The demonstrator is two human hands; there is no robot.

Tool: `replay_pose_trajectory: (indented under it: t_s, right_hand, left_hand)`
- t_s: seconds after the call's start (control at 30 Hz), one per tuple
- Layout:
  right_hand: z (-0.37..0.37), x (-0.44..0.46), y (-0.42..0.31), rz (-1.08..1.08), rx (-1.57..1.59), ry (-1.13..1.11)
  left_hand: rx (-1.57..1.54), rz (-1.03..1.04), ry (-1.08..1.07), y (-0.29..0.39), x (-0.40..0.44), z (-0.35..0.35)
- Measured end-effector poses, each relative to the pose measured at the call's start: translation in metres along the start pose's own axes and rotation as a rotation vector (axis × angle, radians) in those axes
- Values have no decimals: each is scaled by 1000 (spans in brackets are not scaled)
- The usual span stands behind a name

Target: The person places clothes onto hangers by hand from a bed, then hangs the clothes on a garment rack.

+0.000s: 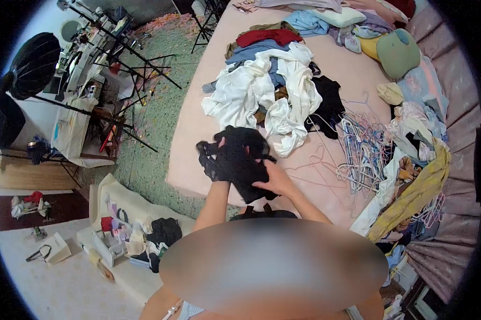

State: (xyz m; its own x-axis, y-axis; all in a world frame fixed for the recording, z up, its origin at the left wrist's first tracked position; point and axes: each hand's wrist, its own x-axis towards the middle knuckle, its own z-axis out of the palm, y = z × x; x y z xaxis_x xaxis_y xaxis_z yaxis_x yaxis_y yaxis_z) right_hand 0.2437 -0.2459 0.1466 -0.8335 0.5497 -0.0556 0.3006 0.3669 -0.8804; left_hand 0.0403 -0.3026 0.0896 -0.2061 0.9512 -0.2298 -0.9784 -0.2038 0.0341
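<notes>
Pink bed [195, 154]; black cloth [239, 162] over its near edge, toward left corner. Right hand [276, 178] pinches it, thumb opposing fingers; left hand [222, 142] mostly covered, can't tell its grip. Wider hold should cut bunching.

Pink bed [191, 141]; heaped clothes [240, 90]; tangled hangers [360, 154]

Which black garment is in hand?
The crumpled black garment, held by left hand and right hand; the black one beside the hangers lies on the bed.
</notes>
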Motion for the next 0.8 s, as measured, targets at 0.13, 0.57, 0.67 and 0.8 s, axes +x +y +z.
replay_pose_trajectory:
  t_s: [0.13, 0.57, 0.67, 0.8]
  right_hand:
    - [-37, -20, 22, 150, -249, 41]
    - [-111, -32, 15, 151, 345, 547]
    - [-107, -7, -24, 101, 104, 357]
    - [-92, 15, -65, -266, -72, 154]
  left_hand:
    - [322, 251, 152, 8, -21, 75]
    - [485, -243, 377, -15, -50, 109]
    - [921, -284, 159, -46, -43, 102]
    - [1480, 87, -253, -74, -45, 122]
